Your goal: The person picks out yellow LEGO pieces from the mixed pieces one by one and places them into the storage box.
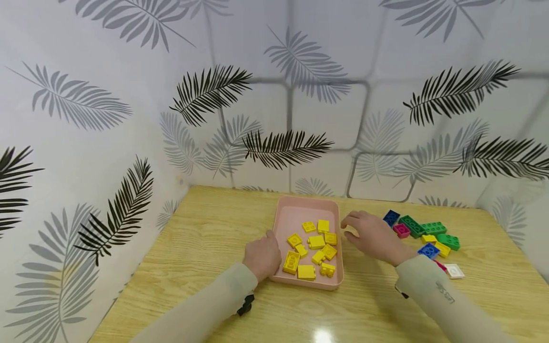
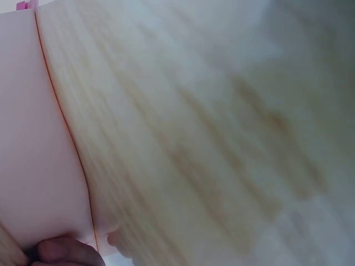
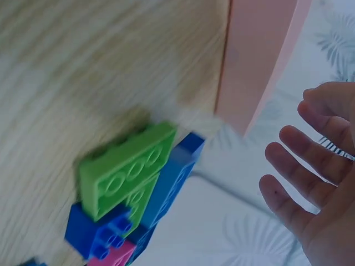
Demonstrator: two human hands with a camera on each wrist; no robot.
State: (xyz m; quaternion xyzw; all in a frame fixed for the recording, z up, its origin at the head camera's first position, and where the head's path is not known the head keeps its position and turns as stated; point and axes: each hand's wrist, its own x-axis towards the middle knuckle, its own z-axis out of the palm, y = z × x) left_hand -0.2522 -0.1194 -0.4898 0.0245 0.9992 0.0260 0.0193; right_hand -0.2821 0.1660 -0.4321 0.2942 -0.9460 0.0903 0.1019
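Observation:
A shallow pink tray lies on the table with several yellow toy building bricks spread loosely inside it. At its left side my left hand grips the tray's edge with curled fingers; in the left wrist view, fingers show low down against the pink wall. My right hand hovers just outside the tray's right rim, palm partly turned to the wrist camera. Its fingers are loosely bent and hold nothing.
To the right of the tray lies a loose pile of bricks: green ones, blue ones, a magenta one, a few yellow and a white piece. A leaf-patterned covering stands behind the wooden table.

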